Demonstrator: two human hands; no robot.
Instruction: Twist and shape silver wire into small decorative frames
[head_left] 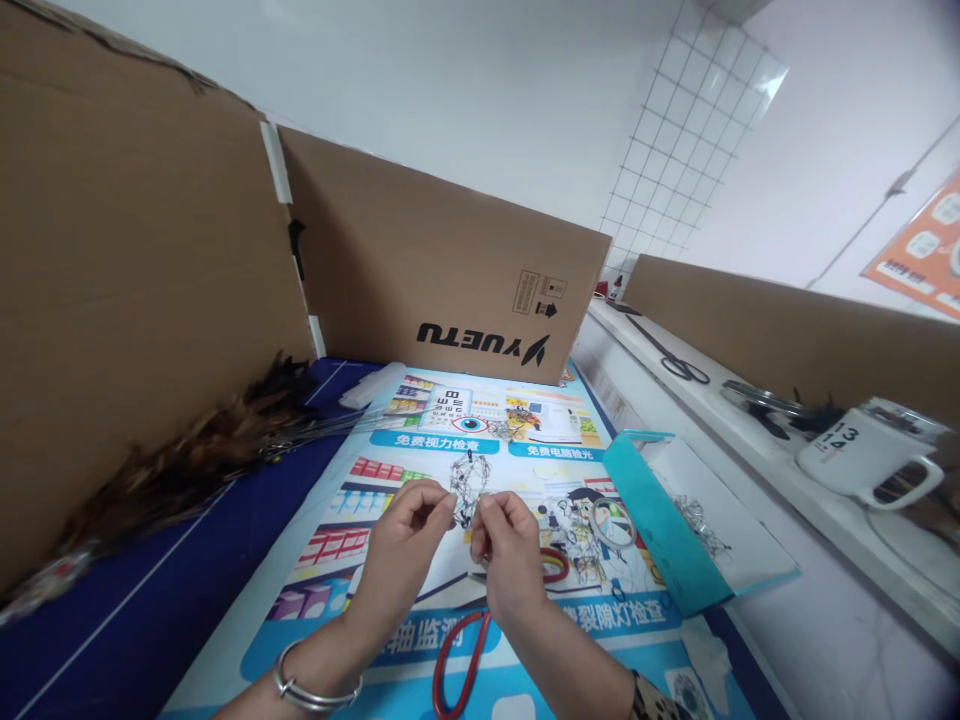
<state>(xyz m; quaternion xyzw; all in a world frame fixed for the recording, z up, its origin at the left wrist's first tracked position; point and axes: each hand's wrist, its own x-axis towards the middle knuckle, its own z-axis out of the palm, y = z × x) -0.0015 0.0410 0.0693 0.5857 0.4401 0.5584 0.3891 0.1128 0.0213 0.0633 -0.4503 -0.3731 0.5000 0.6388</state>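
Over the middle of the printed mat, my left hand (415, 518) is closed in a pinch, thumb against forefinger. Close beside it my right hand (506, 540) pinches too, its fingertips a short gap from the left ones. Whatever lies between the fingertips is too thin to make out. Just beyond them is a small tangle of thin wire (470, 475) with dark bits on it. Red-handled scissors (459, 670) lie partly under my right hand, whose wrist hides their blades. To the right of that hand lies a loose heap of fine wire pieces (589, 560).
A turquoise box (660, 535) with wire pieces inside stands at the right. Brown feathers (187, 455) lie along the left cardboard wall (135, 250). Another cardboard panel (435, 260) closes off the back. The right ledge holds a white mug (862, 455) and black scissors (675, 366).
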